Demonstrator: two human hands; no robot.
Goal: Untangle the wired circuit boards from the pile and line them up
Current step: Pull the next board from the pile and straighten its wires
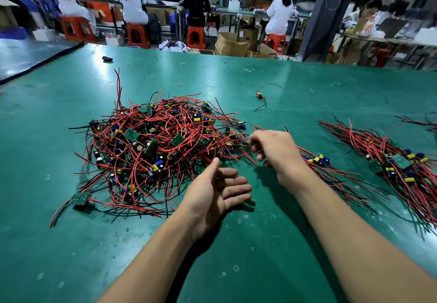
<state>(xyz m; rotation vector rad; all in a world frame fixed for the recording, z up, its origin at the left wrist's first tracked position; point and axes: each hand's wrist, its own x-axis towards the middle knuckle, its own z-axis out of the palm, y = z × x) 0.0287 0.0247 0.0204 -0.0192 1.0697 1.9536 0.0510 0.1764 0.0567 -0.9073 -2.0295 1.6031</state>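
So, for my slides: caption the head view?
Open left hand and right hand beside the tangled pile, sorted bundles to its right on the green table.

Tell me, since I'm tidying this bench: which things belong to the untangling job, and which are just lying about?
Belongs to the job: tangled pile of wired boards; lined-up bundle by the right hand; second bundle farther right; lone wired board beyond them.
Lying about: small black object and a rubber band, both on the green table.
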